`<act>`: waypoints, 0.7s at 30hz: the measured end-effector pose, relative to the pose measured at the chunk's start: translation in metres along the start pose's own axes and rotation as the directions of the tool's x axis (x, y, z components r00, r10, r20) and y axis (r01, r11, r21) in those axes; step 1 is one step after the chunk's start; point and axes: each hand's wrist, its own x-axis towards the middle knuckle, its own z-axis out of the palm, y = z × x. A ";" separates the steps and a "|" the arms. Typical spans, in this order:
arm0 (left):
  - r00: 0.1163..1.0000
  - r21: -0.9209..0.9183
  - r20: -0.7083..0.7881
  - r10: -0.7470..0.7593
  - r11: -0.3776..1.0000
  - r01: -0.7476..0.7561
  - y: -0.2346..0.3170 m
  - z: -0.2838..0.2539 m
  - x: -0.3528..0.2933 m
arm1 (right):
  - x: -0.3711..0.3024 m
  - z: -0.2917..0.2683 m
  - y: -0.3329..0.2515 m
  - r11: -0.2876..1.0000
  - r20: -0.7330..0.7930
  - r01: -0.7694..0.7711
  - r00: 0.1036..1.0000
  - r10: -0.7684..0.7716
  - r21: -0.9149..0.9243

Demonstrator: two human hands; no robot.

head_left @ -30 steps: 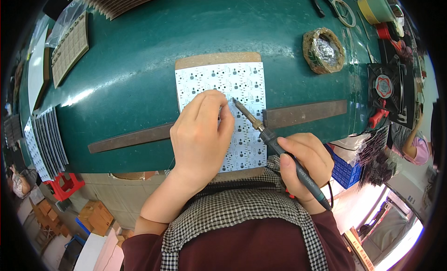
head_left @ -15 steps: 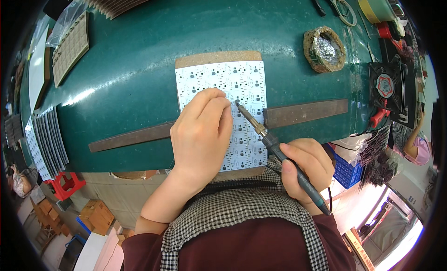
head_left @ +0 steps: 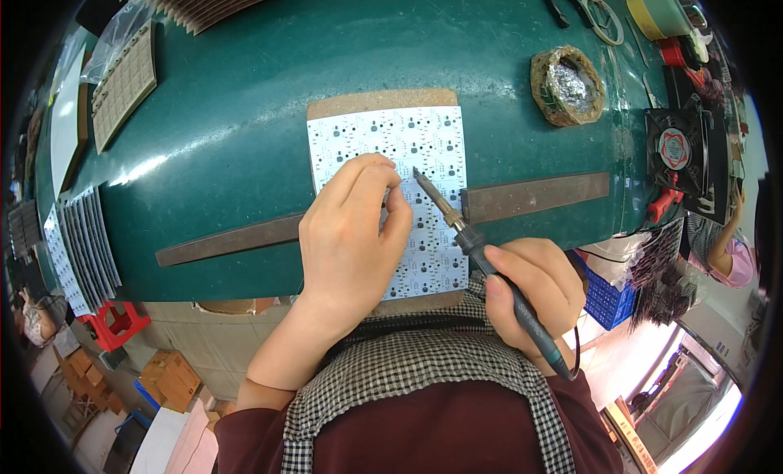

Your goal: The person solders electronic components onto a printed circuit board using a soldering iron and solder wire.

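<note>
A white circuit board (head_left: 395, 133) with rows of small dark parts lies on a brown backing board (head_left: 383, 100) in front of me. My right hand (head_left: 542, 286) is closed round the handle of a soldering iron (head_left: 471, 241), whose tip points up and left at the middle of the circuit board, close to one of the dark parts. Over the board's left half is my left hand (head_left: 351, 229), thumb and fingers pinched together near the iron's tip. What they pinch is too small to make out. A thin line shows beside my left wrist.
Dark bars (head_left: 534, 197) lie either side of the board. A rough round pot (head_left: 568, 87) with shiny metal inside stands far right, a small fan (head_left: 675, 150) beyond it. Stacked boards (head_left: 81, 250) stand at left. Pliers (head_left: 558, 8) and a tape roll (head_left: 603, 22) lie at the back.
The iron's tip has shifted slightly up and left on the board. My left fingertips have drawn back a little to the left, with the thumb more bent.
</note>
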 end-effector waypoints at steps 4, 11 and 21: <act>1.000 -0.009 0.015 0.001 1.000 -0.001 0.000 -0.002 0.000 | -0.003 0.000 0.000 1.000 -0.059 0.004 0.998 -0.003 0.010; 0.999 -0.014 0.045 0.028 1.000 -0.027 0.008 -0.011 -0.013 | -0.013 -0.004 -0.001 0.999 -0.056 -0.018 0.998 0.020 0.038; 0.999 0.049 -0.017 0.031 0.998 -0.030 0.005 -0.003 -0.012 | -0.011 0.002 0.004 0.996 -0.044 -0.049 0.998 0.052 0.075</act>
